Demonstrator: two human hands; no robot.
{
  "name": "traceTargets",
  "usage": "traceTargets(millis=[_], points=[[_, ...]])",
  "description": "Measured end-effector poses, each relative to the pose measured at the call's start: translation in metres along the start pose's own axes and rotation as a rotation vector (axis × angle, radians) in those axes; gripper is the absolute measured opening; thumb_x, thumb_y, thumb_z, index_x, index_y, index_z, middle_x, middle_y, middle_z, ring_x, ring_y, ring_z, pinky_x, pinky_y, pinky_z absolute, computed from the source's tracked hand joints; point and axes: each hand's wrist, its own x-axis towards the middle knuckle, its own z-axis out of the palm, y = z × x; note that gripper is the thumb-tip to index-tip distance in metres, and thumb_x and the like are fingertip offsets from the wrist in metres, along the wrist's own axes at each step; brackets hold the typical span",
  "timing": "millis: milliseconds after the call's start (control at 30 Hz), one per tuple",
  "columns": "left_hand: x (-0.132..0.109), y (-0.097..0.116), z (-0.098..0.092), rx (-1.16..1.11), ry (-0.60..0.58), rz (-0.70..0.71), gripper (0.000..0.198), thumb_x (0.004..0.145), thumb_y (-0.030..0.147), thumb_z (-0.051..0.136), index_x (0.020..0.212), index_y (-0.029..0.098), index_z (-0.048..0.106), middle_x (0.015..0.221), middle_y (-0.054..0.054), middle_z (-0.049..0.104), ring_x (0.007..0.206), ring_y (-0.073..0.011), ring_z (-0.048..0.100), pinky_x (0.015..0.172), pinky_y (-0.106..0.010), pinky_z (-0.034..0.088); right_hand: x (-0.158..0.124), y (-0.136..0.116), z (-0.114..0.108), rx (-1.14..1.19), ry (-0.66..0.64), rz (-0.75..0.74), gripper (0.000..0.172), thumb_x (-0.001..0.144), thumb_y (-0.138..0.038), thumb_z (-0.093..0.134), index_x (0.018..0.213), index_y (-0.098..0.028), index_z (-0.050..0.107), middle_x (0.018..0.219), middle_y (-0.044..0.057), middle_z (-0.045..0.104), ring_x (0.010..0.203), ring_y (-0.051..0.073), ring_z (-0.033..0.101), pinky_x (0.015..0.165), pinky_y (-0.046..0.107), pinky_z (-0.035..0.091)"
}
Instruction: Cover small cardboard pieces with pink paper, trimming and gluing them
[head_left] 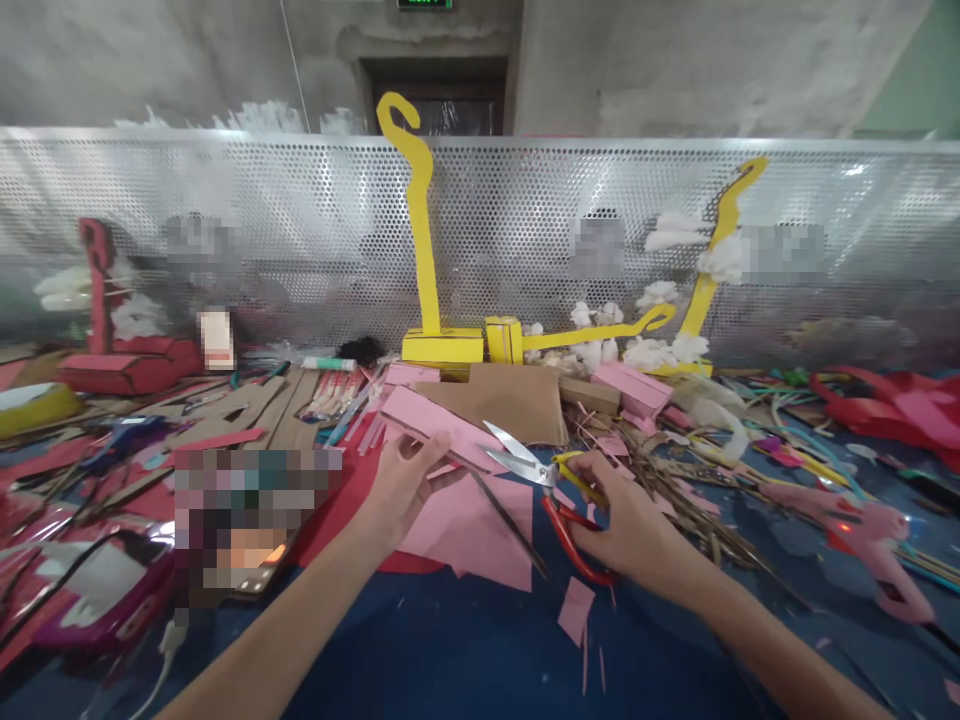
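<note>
My left hand (411, 478) grips a long pink-covered cardboard piece (431, 418), thumb on top and fingers beneath. My right hand (619, 520) is in the handles of a pair of scissors (551, 475), one handle yellow and one red. The blades stand apart and point left, at the right end of the pink piece. Below lie a sheet of pink paper (480, 525) and red paper (341, 520). A thin dark strip (510, 525) slants across the pink sheet. A small pink scrap (576, 610) lies under the scissors.
Yellow hooked cardboard shapes (424, 240) stand at the back against a perforated metal screen (510, 230). A pink glue gun (862, 535) lies right, its cord trailing off. Cardboard strips (675, 480) clutter the right. A phone (255, 570), partly blurred, and a purple case (105, 590) lie left.
</note>
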Motion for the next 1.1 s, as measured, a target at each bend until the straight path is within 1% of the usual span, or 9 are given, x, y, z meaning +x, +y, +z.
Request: traceTargets(millis=[100, 200, 367, 567, 700, 767, 867, 1000, 1100], points=[[0.0009, 0.0020, -0.0019, 0.030, -0.020, -0.006, 0.041, 0.068, 0.039, 0.093, 0.087, 0.016, 0.066, 0.089, -0.006, 0.075, 0.087, -0.0229, 0.074, 0.085, -0.043, 0.065, 0.0006, 0.0001, -0.0003, -0.007, 0.021, -0.005, 0.043, 0.082, -0.028, 0.065, 0.124, -0.027, 0.054, 0.112, 0.004, 0.074, 0.093, 0.020, 0.071, 0.077, 0.029, 0.054], [0.0012, 0.0045, -0.0038, 0.044, -0.028, 0.006, 0.043, 0.066, 0.037, 0.095, 0.089, 0.017, 0.065, 0.089, -0.006, 0.074, 0.088, -0.0239, 0.073, 0.085, -0.044, 0.064, 0.0008, 0.0006, -0.0013, 0.000, 0.010, -0.008, 0.042, 0.083, -0.031, 0.066, 0.124, -0.027, 0.055, 0.115, 0.005, 0.074, 0.094, 0.021, 0.072, 0.077, 0.030, 0.054], [0.0020, 0.0058, -0.0080, 0.059, -0.094, 0.035, 0.041, 0.074, 0.034, 0.090, 0.102, 0.018, 0.065, 0.097, -0.008, 0.074, 0.093, -0.0253, 0.073, 0.087, -0.047, 0.063, 0.0004, 0.0028, -0.0001, 0.025, -0.007, -0.002, 0.042, 0.083, -0.033, 0.068, 0.123, -0.028, 0.055, 0.111, 0.004, 0.075, 0.091, 0.021, 0.072, 0.078, 0.032, 0.054], [0.0027, 0.0068, -0.0099, 0.059, -0.135, 0.052, 0.041, 0.076, 0.030, 0.088, 0.107, 0.021, 0.064, 0.101, -0.007, 0.074, 0.094, -0.0257, 0.073, 0.085, -0.046, 0.063, -0.0002, 0.0050, 0.0008, 0.095, -0.007, 0.000, 0.039, 0.083, -0.029, 0.067, 0.122, -0.027, 0.059, 0.110, 0.006, 0.077, 0.098, 0.024, 0.074, 0.080, 0.033, 0.056], [0.0005, 0.0093, -0.0067, 0.058, -0.111, 0.065, 0.044, 0.074, 0.029, 0.090, 0.107, 0.021, 0.063, 0.098, -0.006, 0.073, 0.091, -0.0242, 0.072, 0.083, -0.045, 0.063, -0.0013, 0.0057, -0.0002, 0.089, -0.032, 0.006, 0.034, 0.085, -0.029, 0.065, 0.119, -0.028, 0.058, 0.108, 0.004, 0.077, 0.095, 0.023, 0.074, 0.078, 0.032, 0.055], [0.0003, 0.0096, -0.0060, 0.059, -0.096, 0.065, 0.046, 0.072, 0.029, 0.090, 0.108, 0.021, 0.062, 0.097, -0.005, 0.072, 0.092, -0.0248, 0.072, 0.082, -0.045, 0.063, -0.0018, 0.0059, -0.0004, 0.077, -0.042, 0.013, 0.032, 0.086, -0.029, 0.064, 0.118, -0.028, 0.058, 0.104, 0.003, 0.077, 0.091, 0.022, 0.074, 0.077, 0.031, 0.054], [0.0009, 0.0087, -0.0065, 0.060, -0.087, 0.059, 0.049, 0.072, 0.029, 0.091, 0.110, 0.022, 0.061, 0.098, -0.006, 0.072, 0.094, -0.0258, 0.071, 0.083, -0.045, 0.062, -0.0017, 0.0059, 0.0006, 0.051, -0.039, 0.017, 0.032, 0.087, -0.028, 0.063, 0.118, -0.028, 0.056, 0.102, 0.003, 0.076, 0.090, 0.022, 0.073, 0.076, 0.032, 0.054], [0.0001, 0.0083, -0.0057, 0.054, -0.095, 0.065, 0.058, 0.072, 0.028, 0.091, 0.121, 0.024, 0.059, 0.103, -0.007, 0.072, 0.096, -0.0270, 0.072, 0.083, -0.044, 0.063, -0.0010, 0.0055, 0.0032, 0.030, 0.023, 0.017, 0.029, 0.089, -0.028, 0.062, 0.118, -0.027, 0.056, 0.108, 0.005, 0.074, 0.097, 0.024, 0.072, 0.082, 0.035, 0.055], [-0.0016, 0.0089, -0.0038, 0.064, -0.113, 0.075, 0.064, 0.072, 0.028, 0.090, 0.128, 0.024, 0.058, 0.106, -0.009, 0.073, 0.099, -0.0283, 0.073, 0.084, -0.043, 0.063, -0.0017, 0.0047, 0.0037, 0.014, 0.071, -0.023, 0.036, 0.091, -0.035, 0.065, 0.124, -0.028, 0.054, 0.123, 0.009, 0.069, 0.113, 0.027, 0.068, 0.094, 0.040, 0.054]])
